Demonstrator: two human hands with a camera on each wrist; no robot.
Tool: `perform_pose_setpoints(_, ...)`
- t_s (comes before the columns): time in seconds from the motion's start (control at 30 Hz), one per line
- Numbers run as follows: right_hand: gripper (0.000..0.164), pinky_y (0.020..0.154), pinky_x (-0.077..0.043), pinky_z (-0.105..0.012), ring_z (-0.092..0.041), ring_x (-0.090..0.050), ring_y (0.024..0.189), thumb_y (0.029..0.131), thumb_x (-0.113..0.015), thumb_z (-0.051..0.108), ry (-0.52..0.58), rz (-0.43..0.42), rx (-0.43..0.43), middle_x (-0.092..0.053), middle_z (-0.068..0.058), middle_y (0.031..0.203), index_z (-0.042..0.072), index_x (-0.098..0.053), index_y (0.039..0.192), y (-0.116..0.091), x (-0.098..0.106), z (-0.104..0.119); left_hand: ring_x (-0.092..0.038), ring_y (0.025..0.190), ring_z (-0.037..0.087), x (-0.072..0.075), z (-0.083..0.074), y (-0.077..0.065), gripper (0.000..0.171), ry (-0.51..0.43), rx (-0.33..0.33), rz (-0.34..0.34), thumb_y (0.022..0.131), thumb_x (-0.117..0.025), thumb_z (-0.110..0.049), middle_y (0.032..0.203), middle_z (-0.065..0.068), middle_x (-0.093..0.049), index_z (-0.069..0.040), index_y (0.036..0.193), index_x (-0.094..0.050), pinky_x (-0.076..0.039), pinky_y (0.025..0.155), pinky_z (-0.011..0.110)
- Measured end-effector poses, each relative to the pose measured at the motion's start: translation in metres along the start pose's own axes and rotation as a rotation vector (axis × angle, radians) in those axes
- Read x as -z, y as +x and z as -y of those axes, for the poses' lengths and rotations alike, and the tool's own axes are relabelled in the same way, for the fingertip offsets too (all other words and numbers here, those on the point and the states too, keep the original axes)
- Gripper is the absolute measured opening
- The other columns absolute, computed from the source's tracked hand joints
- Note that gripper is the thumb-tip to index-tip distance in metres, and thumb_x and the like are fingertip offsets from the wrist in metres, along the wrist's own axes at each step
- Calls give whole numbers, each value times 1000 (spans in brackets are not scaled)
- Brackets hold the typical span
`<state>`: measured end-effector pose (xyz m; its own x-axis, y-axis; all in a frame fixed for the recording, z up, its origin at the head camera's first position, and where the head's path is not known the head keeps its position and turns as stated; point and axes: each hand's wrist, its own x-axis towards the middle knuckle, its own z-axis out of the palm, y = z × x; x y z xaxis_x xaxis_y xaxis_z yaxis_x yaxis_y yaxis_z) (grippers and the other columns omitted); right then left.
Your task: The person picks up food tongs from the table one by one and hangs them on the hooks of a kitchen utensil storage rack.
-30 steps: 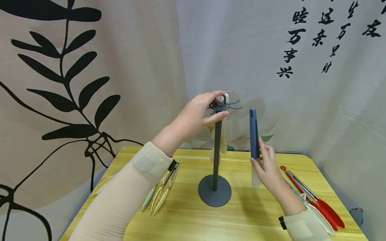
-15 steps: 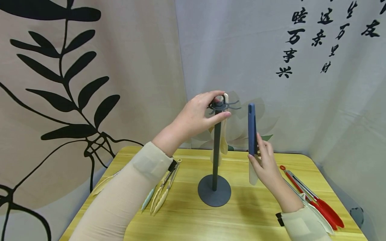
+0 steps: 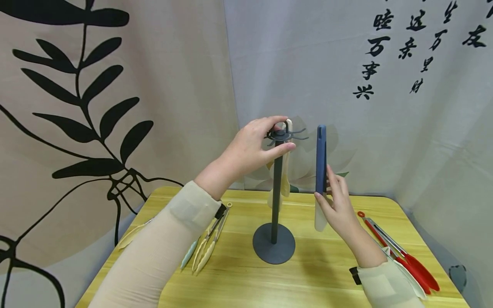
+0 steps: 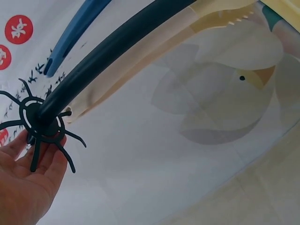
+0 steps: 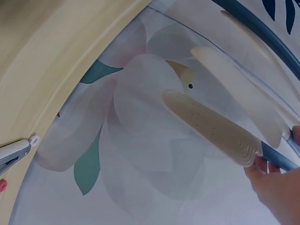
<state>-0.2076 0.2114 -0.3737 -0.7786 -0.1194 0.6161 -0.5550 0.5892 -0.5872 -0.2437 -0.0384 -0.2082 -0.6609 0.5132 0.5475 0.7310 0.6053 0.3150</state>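
A dark grey utensil stand (image 3: 276, 192) with a round base and a ring of hooks stands upright on the table. My left hand (image 3: 256, 137) grips its top, thumb and fingers around the hook ring (image 4: 43, 119). To the right, my right hand (image 3: 339, 209) holds a pair of tongs (image 3: 321, 160) upright above the table, apart from the stand. The tongs have a blue handle and pale ends; the right wrist view shows the two ends (image 5: 211, 126) spread apart. Cream tongs (image 4: 136, 65) with a toothed end hang from a hook on the stand's far side.
Several tongs (image 3: 208, 248), cream and light blue, lie left of the stand, partly behind my left sleeve. Red tongs (image 3: 408, 261) and white ones (image 3: 408, 276) lie at the right edge of the wooden table (image 3: 308, 282). A printed curtain (image 3: 185, 85) hangs behind.
My right hand has raised the blue-handled tongs and brought them slightly left, nearer the stand. The left hand has stayed on the stand's top.
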Motion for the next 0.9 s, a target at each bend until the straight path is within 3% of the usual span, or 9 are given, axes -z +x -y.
perform_pose_setpoints(0.23,79,84,-36,-7,-15,-39,104,89,-59,-4,37,-11,-10,-34,-23,130,12,-15,153,5,-1,1,-51,114,12,0,-1,1,66,4,-3,-2,86,-60,-55,118,-5,-60,-19,139,-45,-42,100,32)
perform_pose_setpoints(0.5,76,86,-38,-5,-6,-39,103,91,-55,-5,102,-16,12,-35,-23,128,13,-15,153,13,0,7,-50,115,13,0,0,1,66,6,9,8,86,-60,-54,120,-4,-60,-20,140,-44,-42,100,33)
perform_pose_setpoints(0.9,77,90,-40,-9,-14,-42,104,92,-54,-4,142,3,21,-35,-22,128,17,-14,153,22,1,15,-51,116,14,-2,-1,2,64,1,-3,0,87,-62,-51,120,-4,-61,-19,139,-45,-41,101,34)
